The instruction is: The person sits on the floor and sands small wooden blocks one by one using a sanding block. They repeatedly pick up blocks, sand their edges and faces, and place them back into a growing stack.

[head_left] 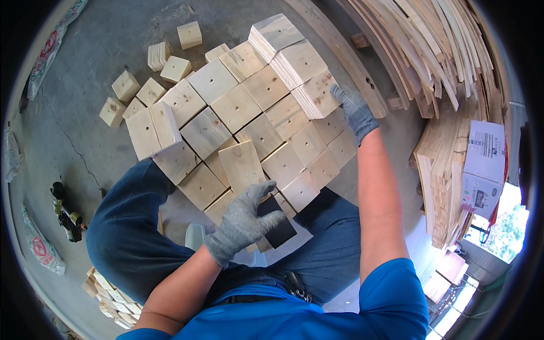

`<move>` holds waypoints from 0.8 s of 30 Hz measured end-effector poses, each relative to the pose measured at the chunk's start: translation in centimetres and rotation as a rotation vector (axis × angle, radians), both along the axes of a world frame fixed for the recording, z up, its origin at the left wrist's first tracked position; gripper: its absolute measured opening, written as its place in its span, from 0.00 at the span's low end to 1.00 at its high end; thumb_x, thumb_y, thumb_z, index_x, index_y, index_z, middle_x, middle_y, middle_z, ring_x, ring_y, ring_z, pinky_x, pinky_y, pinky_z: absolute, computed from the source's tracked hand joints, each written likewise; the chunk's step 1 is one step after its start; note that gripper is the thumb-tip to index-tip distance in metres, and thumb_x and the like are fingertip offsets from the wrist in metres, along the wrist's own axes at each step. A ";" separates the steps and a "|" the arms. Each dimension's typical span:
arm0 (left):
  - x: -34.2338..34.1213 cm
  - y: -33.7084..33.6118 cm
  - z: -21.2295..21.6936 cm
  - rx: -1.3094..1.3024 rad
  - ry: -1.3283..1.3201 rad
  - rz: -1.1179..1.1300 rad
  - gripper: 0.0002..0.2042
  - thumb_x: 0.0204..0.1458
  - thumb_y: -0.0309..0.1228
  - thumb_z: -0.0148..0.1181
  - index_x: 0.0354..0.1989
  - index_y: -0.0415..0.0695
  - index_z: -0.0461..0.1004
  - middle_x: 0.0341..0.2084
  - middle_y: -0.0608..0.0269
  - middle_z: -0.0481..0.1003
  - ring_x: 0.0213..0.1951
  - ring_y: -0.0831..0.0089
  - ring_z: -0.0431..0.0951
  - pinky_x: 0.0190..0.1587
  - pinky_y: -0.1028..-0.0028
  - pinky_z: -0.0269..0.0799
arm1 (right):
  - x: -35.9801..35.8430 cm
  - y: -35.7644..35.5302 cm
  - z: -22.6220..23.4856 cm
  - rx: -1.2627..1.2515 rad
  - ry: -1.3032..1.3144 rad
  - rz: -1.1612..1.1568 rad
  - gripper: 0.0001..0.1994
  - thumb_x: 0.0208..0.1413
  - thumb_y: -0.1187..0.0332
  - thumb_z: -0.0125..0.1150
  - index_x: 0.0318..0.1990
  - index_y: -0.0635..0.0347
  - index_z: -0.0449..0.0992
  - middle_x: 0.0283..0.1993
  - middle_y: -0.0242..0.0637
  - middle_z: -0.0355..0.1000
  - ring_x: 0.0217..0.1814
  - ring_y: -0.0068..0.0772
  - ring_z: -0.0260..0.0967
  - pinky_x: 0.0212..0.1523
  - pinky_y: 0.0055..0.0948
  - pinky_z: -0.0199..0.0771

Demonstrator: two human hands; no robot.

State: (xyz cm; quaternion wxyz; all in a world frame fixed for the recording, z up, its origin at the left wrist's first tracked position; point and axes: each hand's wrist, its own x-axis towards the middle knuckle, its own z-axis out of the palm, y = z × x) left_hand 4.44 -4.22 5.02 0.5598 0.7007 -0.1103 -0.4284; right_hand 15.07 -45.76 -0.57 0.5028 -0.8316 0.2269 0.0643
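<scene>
My left hand [241, 221], in a grey glove, is closed on a dark rectangular piece [277, 226] with a flat face, held low over my lap. Just beyond it, a pale wooden block [241, 161] lies askew on top of the others. My right hand [354, 110], also gloved, reaches out to the far right. Its fingers bend over the right edge of a square wooden block [317, 96] with layered sides; the thumb is hidden. Between both hands spreads a bed of square wooden blocks [260, 136], most with a small hole or knot in the middle.
Loose smaller blocks [150, 90] lie on the concrete floor at the far left. Long curved planks [408, 45] and stacked timber [442, 170] stand right, with a cardboard box [484, 167] against them. A dark power tool [67, 212] lies left. More wood pieces [110, 297] are piled lower left.
</scene>
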 end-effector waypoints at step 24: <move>-0.6 1.2 2.9 0.099 -0.271 -0.062 0.34 0.56 0.44 0.72 0.69 0.43 0.72 0.62 0.46 0.76 0.65 0.51 0.77 0.69 0.60 0.71 | -13.7 6.0 8.0 -0.087 -0.173 -0.129 0.24 0.72 0.57 0.62 0.64 0.69 0.78 0.59 0.42 0.79 0.63 0.30 0.74 0.67 0.32 0.72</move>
